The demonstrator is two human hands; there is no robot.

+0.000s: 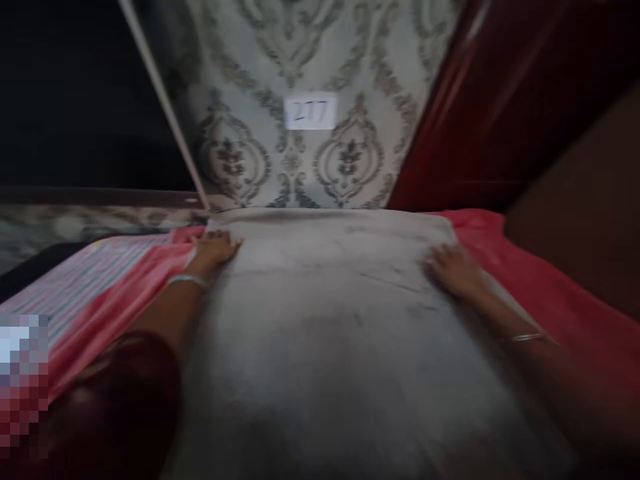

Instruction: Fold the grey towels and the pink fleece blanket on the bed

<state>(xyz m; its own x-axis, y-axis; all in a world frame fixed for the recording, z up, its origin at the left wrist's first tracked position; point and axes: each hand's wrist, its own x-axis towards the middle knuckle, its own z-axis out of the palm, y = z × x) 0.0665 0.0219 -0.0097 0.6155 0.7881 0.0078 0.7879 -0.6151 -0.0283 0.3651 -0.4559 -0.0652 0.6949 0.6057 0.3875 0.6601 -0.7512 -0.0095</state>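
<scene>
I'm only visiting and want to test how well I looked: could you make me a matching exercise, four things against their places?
Things:
1. Left hand
2. Right hand
3. White label
4. Pale cloth

Places:
A. On the patterned wall
B. At the edge nearer the dark red panel
C. Spread out between the hands
D. At the edge nearer the striped fabric

Right pairs: 1-D, 2-B, 3-A, 4-C.
</scene>
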